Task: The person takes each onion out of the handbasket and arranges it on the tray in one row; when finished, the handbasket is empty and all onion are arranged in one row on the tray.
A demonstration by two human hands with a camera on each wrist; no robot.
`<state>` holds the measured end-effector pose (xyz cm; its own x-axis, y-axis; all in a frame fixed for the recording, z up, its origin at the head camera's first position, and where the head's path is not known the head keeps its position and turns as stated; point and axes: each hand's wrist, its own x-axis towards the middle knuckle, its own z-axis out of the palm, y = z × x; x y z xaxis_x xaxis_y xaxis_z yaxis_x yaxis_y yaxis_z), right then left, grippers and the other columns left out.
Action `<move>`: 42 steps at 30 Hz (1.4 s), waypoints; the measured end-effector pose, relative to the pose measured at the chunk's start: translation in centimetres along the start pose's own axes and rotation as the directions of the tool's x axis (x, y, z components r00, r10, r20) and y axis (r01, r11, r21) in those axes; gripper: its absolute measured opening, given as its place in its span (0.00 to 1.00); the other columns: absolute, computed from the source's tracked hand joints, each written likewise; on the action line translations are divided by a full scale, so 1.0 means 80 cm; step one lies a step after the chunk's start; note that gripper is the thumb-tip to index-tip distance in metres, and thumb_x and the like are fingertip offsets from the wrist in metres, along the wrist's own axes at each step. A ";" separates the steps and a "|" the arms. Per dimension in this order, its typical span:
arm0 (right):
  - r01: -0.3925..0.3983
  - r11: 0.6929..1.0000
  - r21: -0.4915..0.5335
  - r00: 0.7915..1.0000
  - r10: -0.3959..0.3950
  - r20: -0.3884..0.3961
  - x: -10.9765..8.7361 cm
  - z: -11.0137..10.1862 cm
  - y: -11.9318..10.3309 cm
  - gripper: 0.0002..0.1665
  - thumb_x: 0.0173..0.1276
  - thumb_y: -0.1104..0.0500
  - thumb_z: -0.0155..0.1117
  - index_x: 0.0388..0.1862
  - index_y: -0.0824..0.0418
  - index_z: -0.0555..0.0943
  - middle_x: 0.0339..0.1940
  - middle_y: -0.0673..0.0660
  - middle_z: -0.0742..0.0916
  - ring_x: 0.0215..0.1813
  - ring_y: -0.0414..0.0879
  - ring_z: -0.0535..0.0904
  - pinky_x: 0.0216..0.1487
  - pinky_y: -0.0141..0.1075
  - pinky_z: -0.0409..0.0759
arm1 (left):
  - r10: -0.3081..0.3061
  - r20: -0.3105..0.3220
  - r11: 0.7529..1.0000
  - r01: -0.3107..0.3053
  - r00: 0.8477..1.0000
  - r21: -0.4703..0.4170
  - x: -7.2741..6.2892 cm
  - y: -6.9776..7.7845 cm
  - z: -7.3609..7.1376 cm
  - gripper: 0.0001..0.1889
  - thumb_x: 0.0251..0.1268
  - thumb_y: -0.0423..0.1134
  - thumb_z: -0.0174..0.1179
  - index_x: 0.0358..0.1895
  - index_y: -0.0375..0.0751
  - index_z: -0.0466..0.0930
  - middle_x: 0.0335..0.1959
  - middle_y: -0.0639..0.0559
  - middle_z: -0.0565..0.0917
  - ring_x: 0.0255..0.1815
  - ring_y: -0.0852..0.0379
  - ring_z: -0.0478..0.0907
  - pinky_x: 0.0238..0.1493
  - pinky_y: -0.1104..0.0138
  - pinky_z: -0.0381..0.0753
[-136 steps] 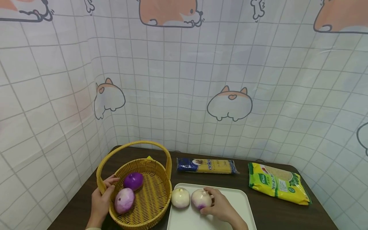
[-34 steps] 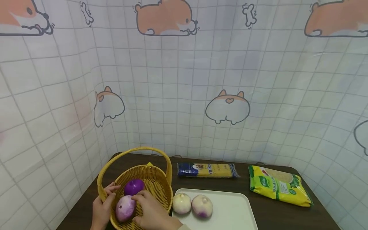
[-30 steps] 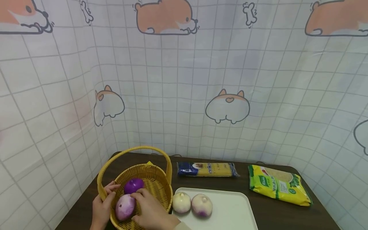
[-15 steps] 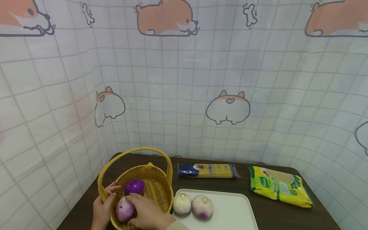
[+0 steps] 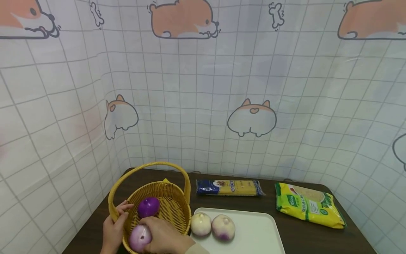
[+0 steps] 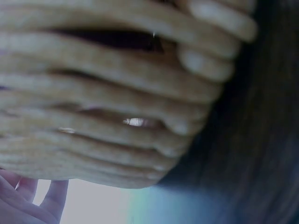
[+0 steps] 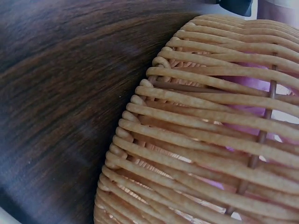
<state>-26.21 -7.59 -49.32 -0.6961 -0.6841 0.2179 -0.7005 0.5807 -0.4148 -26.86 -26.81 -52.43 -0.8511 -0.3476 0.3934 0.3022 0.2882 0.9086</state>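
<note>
My left hand grips the rim of the yellow wicker basket on its left side, by the foot of the arched handle. Inside the basket, my right hand holds a pale purple onion, fingers over its far right side. A darker, glossy purple onion lies just beyond it. Close-up weave of the basket fills much of the left wrist view, with fingertips at the lower left. Through the basket wall in the right wrist view, purple shows; the right hand's grip is hidden there.
Right of the basket, a white tray bears a whitish onion and another with a purple base. Behind it lies a packet of spaghetti; a yellow-green Knorr bag lies at right on the dark table.
My right hand has gone from the onion on the tray into the basket and taken hold of the pale purple onion, which has since turned and shifted slightly nearer. My left hand stays put.
</note>
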 end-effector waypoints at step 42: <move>-0.125 0.910 0.396 0.987 0.154 -0.043 -0.024 -0.027 0.008 0.48 0.43 0.51 0.81 0.63 0.50 0.66 0.50 0.45 0.71 0.49 0.34 0.72 0.47 0.28 0.76 | 0.018 -0.005 0.999 -0.018 1.000 0.028 0.001 -0.001 -0.003 0.07 0.71 0.28 0.52 0.37 0.25 0.76 0.49 0.38 0.84 0.62 0.68 0.71 0.56 0.84 0.67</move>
<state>-25.68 -4.95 -48.10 -0.8020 -0.5665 0.1895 -0.4881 0.4386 -0.7546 -26.84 -27.08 -52.44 -0.8433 -0.3469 0.4104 0.3052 0.3194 0.8971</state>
